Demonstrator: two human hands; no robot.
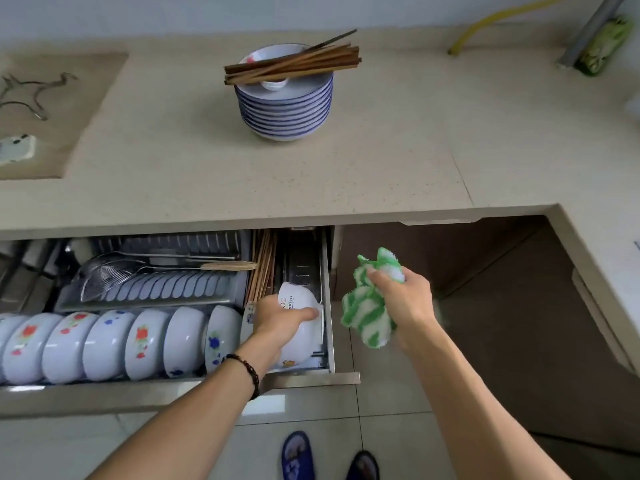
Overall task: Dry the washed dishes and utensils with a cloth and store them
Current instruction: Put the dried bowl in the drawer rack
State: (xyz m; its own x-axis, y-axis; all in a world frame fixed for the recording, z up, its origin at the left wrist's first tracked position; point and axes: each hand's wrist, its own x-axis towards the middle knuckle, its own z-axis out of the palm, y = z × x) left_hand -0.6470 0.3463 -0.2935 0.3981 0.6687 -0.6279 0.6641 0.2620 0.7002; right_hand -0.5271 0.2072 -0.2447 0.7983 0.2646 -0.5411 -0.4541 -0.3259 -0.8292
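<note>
Our left hand (277, 318) holds a white bowl (298, 318) on its side at the right end of the open drawer (311, 378), its grip curled round the rim. Our right hand (403, 299) is just right of the drawer, its grip squeezed round a green and white cloth (367, 317). Far back on the table (381, 161), chopsticks (294, 65) lie on a stack of plates (285, 109).

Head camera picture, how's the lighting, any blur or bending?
Head view: even, soft light; white glare streaks on the racked bowls; the countertop edge bows from the wide lens; slight motion blur around the right hand holding the green cloth.
</note>
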